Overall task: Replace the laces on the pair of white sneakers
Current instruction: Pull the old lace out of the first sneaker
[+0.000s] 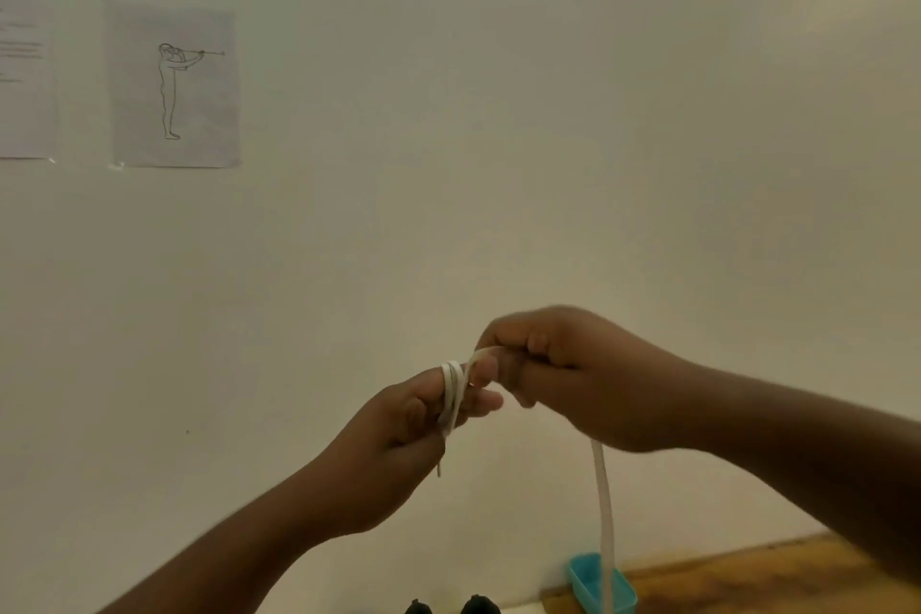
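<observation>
Both forearms reach in from six o'clock. My left hand (398, 434) holds the white lace (452, 394) coiled round its fingers, tidy for handling; my right hand (563, 379) pinches the free run, whose tail drops toward a blue tub (585, 581) at five o'clock. Sneakers unseen.

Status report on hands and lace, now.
Left hand wrapped in white lace coils. Right hand pinching lace, tail hanging toward blue tub. Sneakers out of view. Nothing obstructing.

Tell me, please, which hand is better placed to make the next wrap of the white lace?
Probably the right hand: it pinches the free run of the white lace, while the left hand serves as spool, coils already round its fingers.
</observation>
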Action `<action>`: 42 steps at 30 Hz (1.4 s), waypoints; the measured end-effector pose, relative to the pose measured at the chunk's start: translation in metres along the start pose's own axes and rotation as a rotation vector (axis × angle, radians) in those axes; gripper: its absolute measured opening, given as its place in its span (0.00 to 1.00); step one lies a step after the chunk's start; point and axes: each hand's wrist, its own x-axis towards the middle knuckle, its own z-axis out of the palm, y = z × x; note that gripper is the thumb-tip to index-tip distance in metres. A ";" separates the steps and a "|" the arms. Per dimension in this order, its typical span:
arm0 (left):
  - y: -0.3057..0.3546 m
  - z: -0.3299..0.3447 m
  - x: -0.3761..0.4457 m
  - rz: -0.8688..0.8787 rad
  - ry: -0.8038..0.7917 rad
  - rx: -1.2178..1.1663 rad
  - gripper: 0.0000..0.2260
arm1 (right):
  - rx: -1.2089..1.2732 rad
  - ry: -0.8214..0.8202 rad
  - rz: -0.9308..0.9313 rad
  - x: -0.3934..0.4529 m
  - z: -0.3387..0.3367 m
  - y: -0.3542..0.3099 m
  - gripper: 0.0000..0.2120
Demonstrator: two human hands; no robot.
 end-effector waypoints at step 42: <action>-0.014 -0.019 -0.002 -0.067 0.153 0.012 0.22 | -0.029 -0.117 -0.013 -0.005 0.011 -0.032 0.12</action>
